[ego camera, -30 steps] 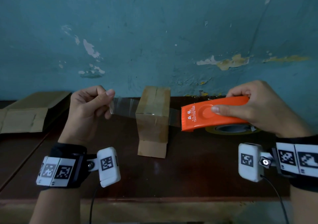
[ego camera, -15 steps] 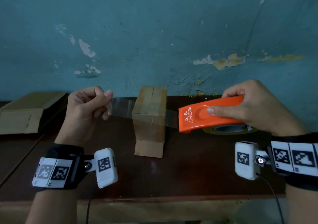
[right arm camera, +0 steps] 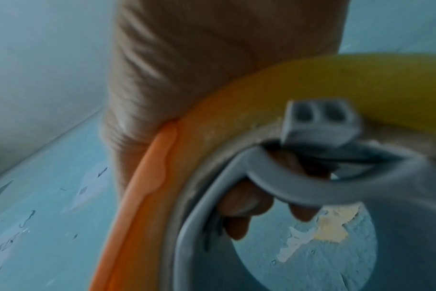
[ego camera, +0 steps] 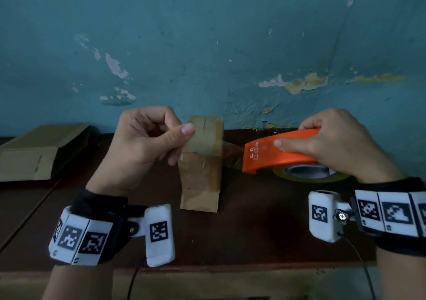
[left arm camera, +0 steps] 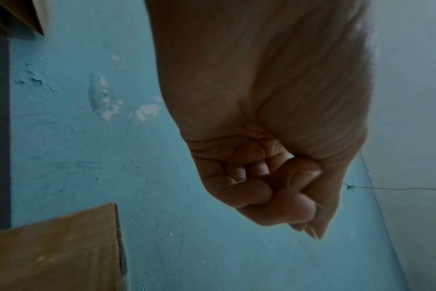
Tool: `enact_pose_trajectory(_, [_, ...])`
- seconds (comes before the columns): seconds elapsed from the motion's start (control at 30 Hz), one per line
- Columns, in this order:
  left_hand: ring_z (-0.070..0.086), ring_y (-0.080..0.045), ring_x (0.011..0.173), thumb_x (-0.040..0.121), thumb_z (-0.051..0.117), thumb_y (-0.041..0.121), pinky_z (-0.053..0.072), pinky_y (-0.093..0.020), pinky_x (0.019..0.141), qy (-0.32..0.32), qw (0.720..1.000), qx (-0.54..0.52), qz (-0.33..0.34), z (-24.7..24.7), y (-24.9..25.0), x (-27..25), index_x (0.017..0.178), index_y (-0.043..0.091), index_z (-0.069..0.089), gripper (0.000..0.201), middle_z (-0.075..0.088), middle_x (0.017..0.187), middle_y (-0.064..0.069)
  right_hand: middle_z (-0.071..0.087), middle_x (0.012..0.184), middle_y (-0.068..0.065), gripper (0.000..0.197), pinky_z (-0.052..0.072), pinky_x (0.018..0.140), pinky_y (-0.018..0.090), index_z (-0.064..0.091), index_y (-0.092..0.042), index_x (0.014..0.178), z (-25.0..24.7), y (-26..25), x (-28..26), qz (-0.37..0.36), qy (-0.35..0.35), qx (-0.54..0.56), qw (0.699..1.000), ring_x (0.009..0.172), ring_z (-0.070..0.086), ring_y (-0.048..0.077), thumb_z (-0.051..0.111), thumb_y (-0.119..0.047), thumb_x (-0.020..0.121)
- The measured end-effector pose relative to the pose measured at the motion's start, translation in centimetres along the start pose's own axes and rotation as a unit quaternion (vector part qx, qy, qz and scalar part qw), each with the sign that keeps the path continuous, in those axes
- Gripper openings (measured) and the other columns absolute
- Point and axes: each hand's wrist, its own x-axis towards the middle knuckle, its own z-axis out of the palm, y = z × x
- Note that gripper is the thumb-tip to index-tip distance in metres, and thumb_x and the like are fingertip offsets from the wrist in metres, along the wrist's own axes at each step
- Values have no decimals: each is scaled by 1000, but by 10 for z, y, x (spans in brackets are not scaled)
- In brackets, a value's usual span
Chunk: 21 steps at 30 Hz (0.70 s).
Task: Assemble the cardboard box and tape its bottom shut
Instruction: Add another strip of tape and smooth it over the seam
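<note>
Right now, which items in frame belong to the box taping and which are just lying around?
In use:
- cardboard box, standing on the table
- orange tape dispenser, gripped by right hand
- clear tape strip, end pinched by left hand

Lying about:
- flat cardboard, far left

Matt cardboard box (ego camera: 202,161); glossy, probably plastic, dispenser (ego camera: 276,154).

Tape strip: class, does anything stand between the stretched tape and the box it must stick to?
Nothing visible. The tape runs from the dispenser straight to the box, its free end pinched by the left hand.
</note>
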Motion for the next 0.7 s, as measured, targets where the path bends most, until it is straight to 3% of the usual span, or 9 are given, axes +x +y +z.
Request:
enact_pose_trajectory(0.07, [43,-17,36,88,73,13,33,-21,41,-10,1000,13,5,4,2,0,62,1,50,37,47,48,-18,60,45,1,58,44,52,30,69,-11,57,0,2,1,7,7,1,1000,46,61,21,77,-67,69])
enact_pose_trajectory(0.13, [45,-15,36,88,70,7,34,-18,42,-25,1000,18,1,8,3,1,63,3,50,33,50,47,-2,59,45,5,60,43,52,33,69,-8,58,1,4,3,22,17,0,1000,49,61,26,78,-67,68])
enact_pose_trajectory(0.27, [46,-16,37,92,71,9,36,-19,44,-50,999,13,-2,15,3,2,63,8,53,34,51,48,5,60,58,24,77,42,55,38,66,2,62,3,10,7,52,29,22,998,58,62,41,77,-74,57])
enact_pose_trajectory(0.4, [47,-15,37,90,69,7,36,-17,45,-56,998,8,0,21,3,3,65,7,53,30,48,48,-7,59,55,24,76,43,57,38,66,6,60,4,11,8,96,49,72,991,48,56,33,81,-68,56])
enact_pose_trajectory(0.53, [47,-15,37,89,67,4,38,-16,45,-66,998,18,-10,24,2,4,64,5,52,29,47,47,-9,45,39,3,66,41,59,38,57,-6,49,6,8,8,137,59,87,985,44,49,26,85,-64,60])
enact_pose_trajectory(0.7, [48,-14,37,89,68,5,38,-16,46,-77,997,25,-17,28,1,4,63,5,52,31,49,46,-7,45,48,6,65,39,58,37,54,-8,53,11,6,10,163,72,77,981,47,48,26,85,-64,62])
